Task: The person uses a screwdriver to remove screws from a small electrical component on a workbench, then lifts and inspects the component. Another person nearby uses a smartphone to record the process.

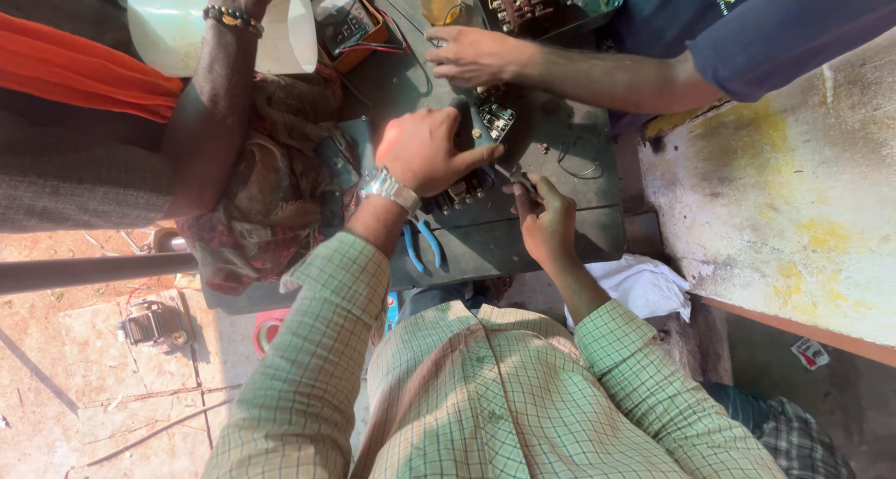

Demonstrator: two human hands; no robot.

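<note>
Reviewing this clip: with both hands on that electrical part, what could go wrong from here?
The left hand hides much of the switch block, so the right hand may slip. A co-worker's hand rests close by and could get bumped. The blue-handled pliers lie near the bench edge and might fall.

A single head-worn camera looks steeply down from above the wearer's checked-shirt chest, close to the dark counter (560, 232). It faces toward 12 o'clock, where a co-worker's arm (597, 73) enters from 2 o'clock.
</note>
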